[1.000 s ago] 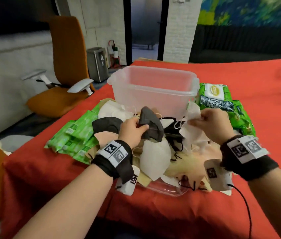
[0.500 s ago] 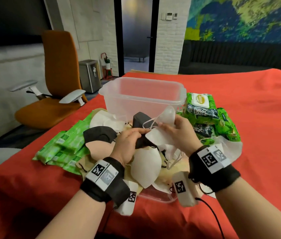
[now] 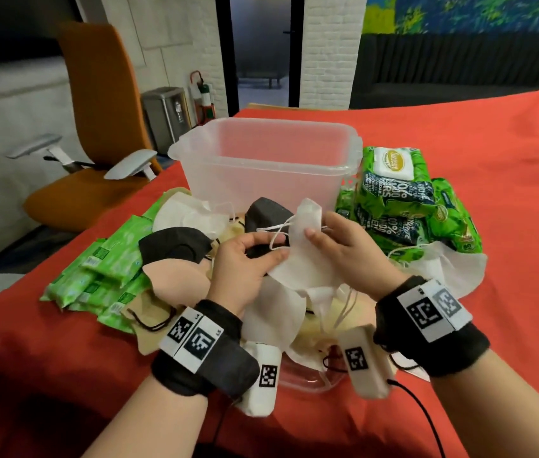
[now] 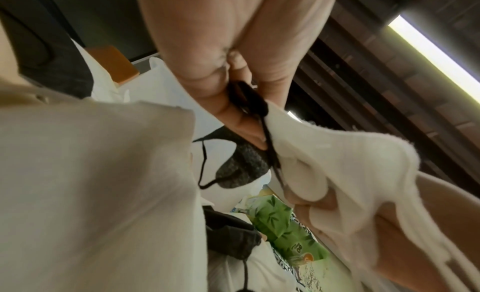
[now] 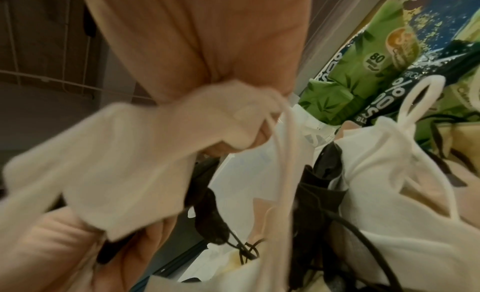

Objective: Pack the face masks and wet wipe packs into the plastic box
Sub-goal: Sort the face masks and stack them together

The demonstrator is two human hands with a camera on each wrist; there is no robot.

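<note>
We hold a white mask between both hands, just above the heap of masks, with the box straight ahead beyond our fingertips and seemingly empty. Our left hand pinches the mask's near edge between thumb and fingers; the left wrist view shows a black mask also caught in that same grip, its cord trailing down. Our right hand pinches the mask's far side, thumb on top, fingers curled behind.

To do this step well, we judge we should first free the white ear loops, which cross the black mask behind them, then flatten the mask so it stacks neatly. Lifting slowly should show whether any cord from the heap is snagged. Stacking both masks together before carrying them forward looks sensible.

Both wrists sit low and close together, palms turned inward toward each other, forearms converging from the near edge of the table. The large wipe packs lie just right of our right hand; the slim green packs lie left of our left hand.
</note>
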